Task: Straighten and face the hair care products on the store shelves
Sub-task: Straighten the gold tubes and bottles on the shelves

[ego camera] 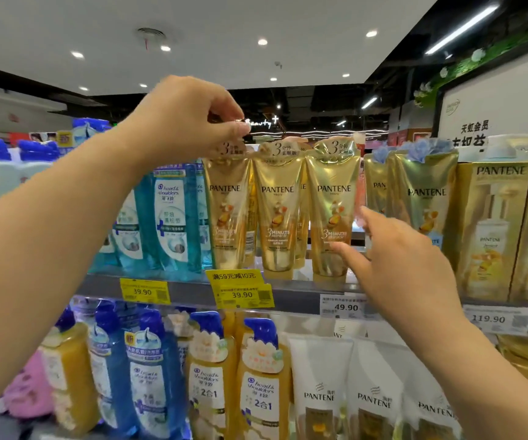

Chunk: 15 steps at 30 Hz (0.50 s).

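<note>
The left hand (pixel 189 119) is raised to the crimped top of the leftmost gold tube (pixel 227 211) on the upper shelf (pixel 189 289), and that top edge is pinched between thumb and fingertips, the other fingers being curled in. The right hand (pixel 405 265) is held open and empty, fingers spread, with its thumb touching or just short of the lower part of the third gold tube (pixel 332 211); contact cannot be told for certain.

The three gold tubes stand cap-down in a row near the front edge of the upper shelf, labels outward, the second tube (pixel 278 214) between the other two. Teal shampoo bottles (pixel 170 217) are crowded against the left tube, and gold boxes (pixel 494 230) stand toward the shelf's right end.

The step in hand is judged to be the squaring of this tube row. Next, the pinched tube probably needs to be turned and set upright, while the right tube is steadied so the row is not toppled.
</note>
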Motion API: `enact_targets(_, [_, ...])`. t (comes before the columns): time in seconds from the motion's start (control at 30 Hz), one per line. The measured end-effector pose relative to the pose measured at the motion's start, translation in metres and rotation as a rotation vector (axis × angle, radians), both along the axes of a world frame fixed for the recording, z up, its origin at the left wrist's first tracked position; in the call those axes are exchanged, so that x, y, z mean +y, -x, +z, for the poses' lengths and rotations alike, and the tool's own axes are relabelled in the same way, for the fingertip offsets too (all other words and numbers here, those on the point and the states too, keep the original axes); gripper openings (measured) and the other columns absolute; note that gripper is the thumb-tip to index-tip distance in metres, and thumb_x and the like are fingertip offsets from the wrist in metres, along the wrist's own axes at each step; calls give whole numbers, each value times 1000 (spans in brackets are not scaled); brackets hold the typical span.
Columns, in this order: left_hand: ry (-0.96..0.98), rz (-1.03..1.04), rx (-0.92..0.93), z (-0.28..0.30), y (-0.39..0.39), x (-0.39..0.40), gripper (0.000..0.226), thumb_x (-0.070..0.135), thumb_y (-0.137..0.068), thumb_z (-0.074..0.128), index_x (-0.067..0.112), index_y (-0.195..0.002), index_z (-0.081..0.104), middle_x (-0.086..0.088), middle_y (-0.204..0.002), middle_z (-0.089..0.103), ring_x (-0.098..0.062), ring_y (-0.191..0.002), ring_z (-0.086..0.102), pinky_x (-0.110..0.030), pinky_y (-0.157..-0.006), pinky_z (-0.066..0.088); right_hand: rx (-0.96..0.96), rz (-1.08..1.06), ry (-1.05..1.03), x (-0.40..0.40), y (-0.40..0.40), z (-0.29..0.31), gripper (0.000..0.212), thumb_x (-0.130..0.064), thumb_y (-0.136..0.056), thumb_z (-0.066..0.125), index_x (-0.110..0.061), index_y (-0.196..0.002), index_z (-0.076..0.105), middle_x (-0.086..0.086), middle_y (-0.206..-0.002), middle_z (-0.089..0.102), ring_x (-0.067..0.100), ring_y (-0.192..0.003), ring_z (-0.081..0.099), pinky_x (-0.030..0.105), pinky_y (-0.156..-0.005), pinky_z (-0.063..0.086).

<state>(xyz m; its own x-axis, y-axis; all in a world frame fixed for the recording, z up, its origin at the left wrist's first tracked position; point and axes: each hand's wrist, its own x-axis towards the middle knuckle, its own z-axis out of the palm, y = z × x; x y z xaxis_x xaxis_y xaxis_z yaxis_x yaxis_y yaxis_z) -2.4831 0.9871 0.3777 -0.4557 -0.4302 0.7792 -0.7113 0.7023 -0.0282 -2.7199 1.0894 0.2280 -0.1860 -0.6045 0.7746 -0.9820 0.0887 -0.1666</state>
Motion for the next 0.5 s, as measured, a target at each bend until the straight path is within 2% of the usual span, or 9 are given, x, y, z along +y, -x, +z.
enact_targets(0.1, [55, 49, 74, -11, -24, 10, 26, 45, -92, 61, 24, -106, 71, 10, -93, 68, -8, -88, 63, -16, -74, 42, -26, 120, 85, 5, -11, 4, 55, -52, -88, 62, -19, -132, 60, 3, -108, 72, 25, -96, 68, 39, -71, 59])
enact_targets(0.17, [95, 86, 135, -26, -42, 15, 24, 39, -93, 61, 21, -104, 71, 11, -90, 67, -6, -84, 62, -10, -75, 39, -103, 243, 66, 7, -21, 5, 52, -55, -86, 61, -23, -127, 63, -1, -106, 72, 21, -93, 68, 43, -75, 60])
enact_targets(0.2, [112, 108, 167, -34, -51, 18, 21, 35, -93, 62, 19, -103, 72, 11, -87, 66, -6, -81, 61, -7, -74, 38, -150, 315, 52, 7, -28, 5, 50, -56, -84, 61, -25, -124, 65, -4, -103, 72, 18, -90, 67, 42, -76, 60])
enact_targets(0.27, [113, 165, 213, -52, -72, 23, 18, 31, -92, 64, 18, -99, 73, 11, -83, 65, -8, -80, 62, -13, -76, 41, -226, 445, 18, 8, -45, 4, 49, -58, -79, 63, -28, -117, 69, -10, -97, 70, 9, -82, 65, 32, -73, 58])
enact_targets(0.33, [62, 209, 216, -68, -93, 26, 15, 29, -91, 67, 18, -96, 74, 8, -81, 67, -11, -79, 65, -24, -82, 47, -268, 544, -46, 6, -65, -1, 48, -60, -76, 63, -30, -113, 69, -14, -94, 68, -4, -81, 61, 16, -68, 49])
enact_targets(0.37, [18, 228, 199, -75, -104, 28, 14, 29, -91, 67, 17, -96, 74, 7, -82, 69, -12, -79, 65, -27, -82, 49, -285, 583, -82, 5, -76, -5, 45, -58, -76, 63, -31, -112, 69, -17, -94, 68, -6, -81, 60, 13, -66, 47])
enact_targets(0.5, [-178, 243, 108, -109, -143, 35, 14, 33, -90, 68, 21, -95, 73, 6, -80, 71, -9, -76, 66, -30, -75, 54, -352, 706, -217, -3, -121, -19, 34, -54, -79, 69, -37, -108, 69, -20, -89, 68, -3, -79, 64, 22, -72, 56])
